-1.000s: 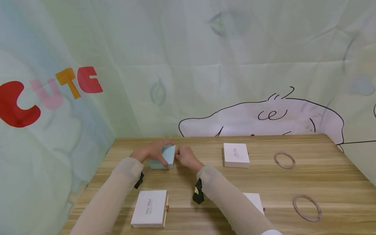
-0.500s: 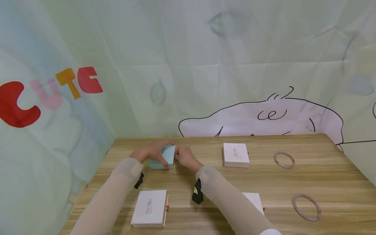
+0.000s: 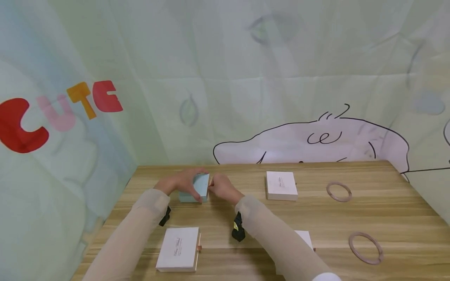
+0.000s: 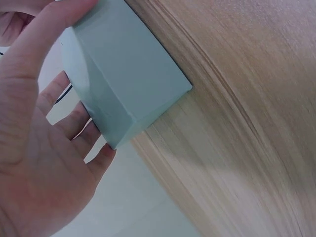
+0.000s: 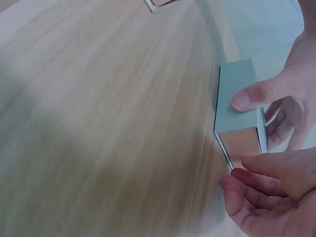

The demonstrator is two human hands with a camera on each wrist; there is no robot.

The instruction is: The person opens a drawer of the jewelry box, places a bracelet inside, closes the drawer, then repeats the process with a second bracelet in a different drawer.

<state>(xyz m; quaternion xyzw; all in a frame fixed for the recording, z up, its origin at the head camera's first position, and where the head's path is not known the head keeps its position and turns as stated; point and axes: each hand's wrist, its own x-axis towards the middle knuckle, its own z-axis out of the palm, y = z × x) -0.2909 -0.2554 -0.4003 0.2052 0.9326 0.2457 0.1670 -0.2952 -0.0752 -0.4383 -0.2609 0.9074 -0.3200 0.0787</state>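
A light blue box (image 3: pixel 201 185) lies near the table's back edge on the left. My left hand (image 3: pixel 183 181) grips it from the left, thumb along the near side and fingers at the far side. In the left wrist view the thumb presses the box (image 4: pixel 123 64) while the fingertips touch its opposite side. My right hand (image 3: pixel 224 188) is at the box's right end, thumb and forefinger pinching a small tab there, mostly hidden by the fingertips. The right wrist view shows the box's brownish end face (image 5: pixel 241 143) right beside the pinching fingers (image 5: pixel 266 180).
White boxes lie on the wooden table (image 3: pixel 239 257): one at front left (image 3: pixel 178 249), one at back right (image 3: pixel 281 185), and one partly behind the right forearm (image 3: pixel 305 238). Two pinkish rings, one farther back (image 3: pixel 339 191) and one nearer (image 3: pixel 365 248), lie at the right.
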